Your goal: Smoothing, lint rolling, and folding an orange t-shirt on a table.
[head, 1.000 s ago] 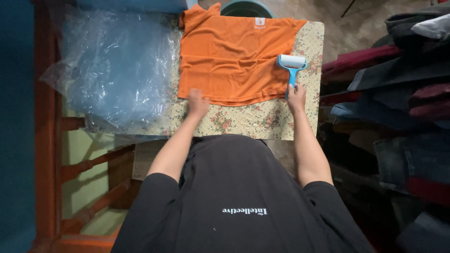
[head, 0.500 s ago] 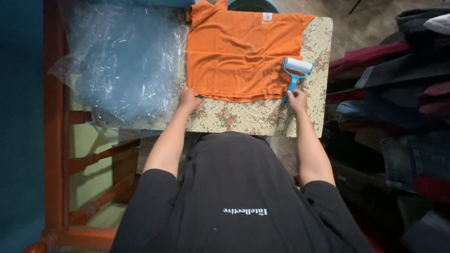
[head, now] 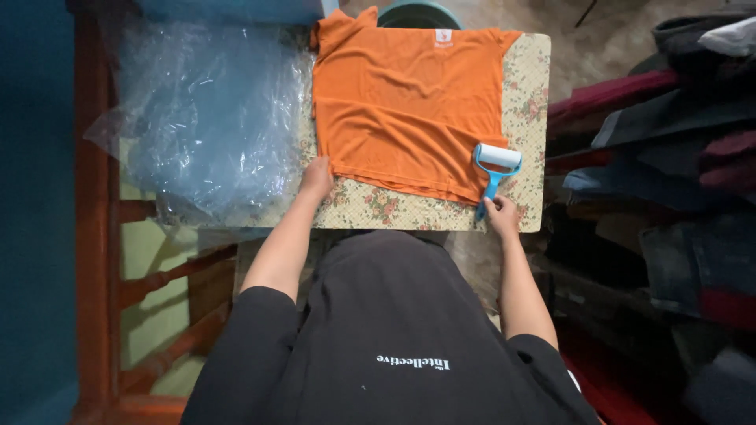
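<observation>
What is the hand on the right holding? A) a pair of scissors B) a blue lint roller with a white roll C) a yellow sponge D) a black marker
B: the right hand grips the blue handle of the blue lint roller with a white roll, whose roll rests on the lower right corner of the orange short-sleeved shirt.

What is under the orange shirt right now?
The orange shirt lies flat on a floral-patterned table cover, which shows along its near and right edges. Whatever else lies beneath the shirt is covered. The lint roller rests on its lower right corner, held by the right hand.
</observation>
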